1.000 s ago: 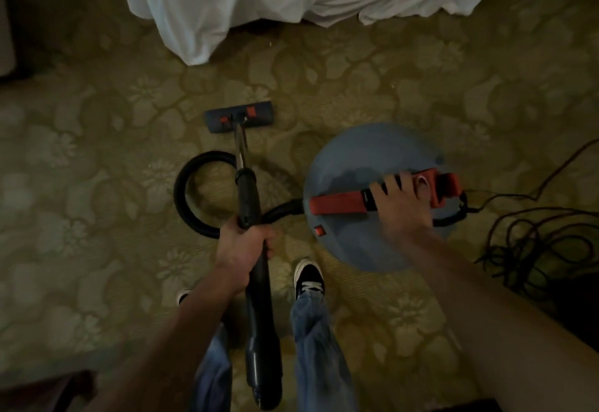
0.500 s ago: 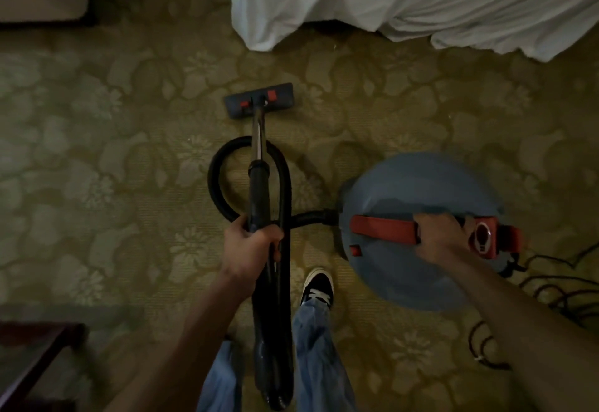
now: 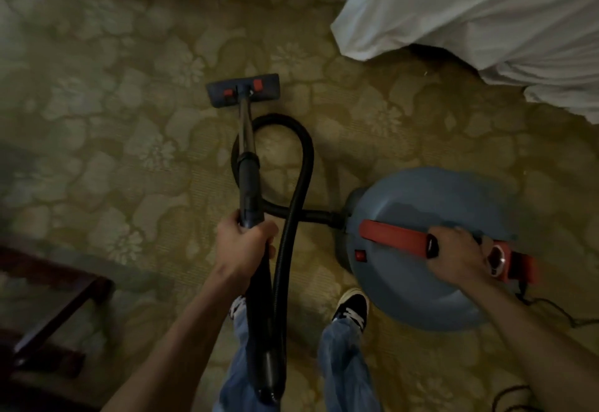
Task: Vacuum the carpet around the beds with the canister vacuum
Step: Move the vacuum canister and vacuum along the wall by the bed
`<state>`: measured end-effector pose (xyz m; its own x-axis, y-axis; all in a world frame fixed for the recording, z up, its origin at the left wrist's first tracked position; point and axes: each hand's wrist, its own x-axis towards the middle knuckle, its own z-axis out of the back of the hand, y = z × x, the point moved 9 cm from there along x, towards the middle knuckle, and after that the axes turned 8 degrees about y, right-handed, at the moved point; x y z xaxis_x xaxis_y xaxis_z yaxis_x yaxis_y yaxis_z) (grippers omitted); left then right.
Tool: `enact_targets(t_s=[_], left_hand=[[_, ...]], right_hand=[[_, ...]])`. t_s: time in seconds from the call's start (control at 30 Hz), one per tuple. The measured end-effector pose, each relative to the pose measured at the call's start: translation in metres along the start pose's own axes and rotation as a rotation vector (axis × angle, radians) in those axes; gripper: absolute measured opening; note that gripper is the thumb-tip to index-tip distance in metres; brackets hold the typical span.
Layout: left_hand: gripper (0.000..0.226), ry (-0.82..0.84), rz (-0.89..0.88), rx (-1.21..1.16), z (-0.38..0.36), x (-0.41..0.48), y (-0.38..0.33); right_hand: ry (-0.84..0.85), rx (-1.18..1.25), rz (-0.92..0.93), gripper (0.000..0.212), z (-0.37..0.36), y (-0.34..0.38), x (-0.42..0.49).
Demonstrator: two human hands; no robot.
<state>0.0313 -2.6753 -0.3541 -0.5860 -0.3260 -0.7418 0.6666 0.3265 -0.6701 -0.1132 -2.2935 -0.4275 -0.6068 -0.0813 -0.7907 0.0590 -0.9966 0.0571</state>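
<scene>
Both hands on the vacuum beside the bed

Down on the carpet, a flat weave with a pale flower pattern on dull gold, the vacuum sits in two parts. Its round grey-blue canister has a smooth domed plastic top, crossed by a red handle shaped like a strap. The right hand is wrapped around the handle's far end, next to a small round silver and red fitting. Just below the handle's near end is a little red switch.

The left hand is clenched around the dark tube of the wand, which narrows to a shiny metal pipe and ends in a flat rectangular floor head with two red tabs. That head lies flat on the carpet, well short of the bed.

A black ribbed hose curls in a loop behind the wand and plugs into the canister's side. White crumpled bedding hangs to the floor at the upper right. A thin black cord trails off behind the canister. Dark wooden furniture shows at lower left. Blue jeans and a black shoe with white laces stand just beside the canister.
</scene>
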Motion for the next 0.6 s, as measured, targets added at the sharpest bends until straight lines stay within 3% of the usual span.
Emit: enact_targets(t_s=[0.2, 0.6], left_hand=[[0.018, -0.039, -0.026, -0.006, 0.108, 0.027, -0.026], [0.031, -0.136, -0.094, -0.133, 0.308, 0.063, -0.096]], right_hand=[[-0.035, -0.086, -0.038, 0.018, 0.005, 0.155, -0.022], [-0.07, 0.021, 0.036, 0.012, 0.008, 0.4, 0.006]])
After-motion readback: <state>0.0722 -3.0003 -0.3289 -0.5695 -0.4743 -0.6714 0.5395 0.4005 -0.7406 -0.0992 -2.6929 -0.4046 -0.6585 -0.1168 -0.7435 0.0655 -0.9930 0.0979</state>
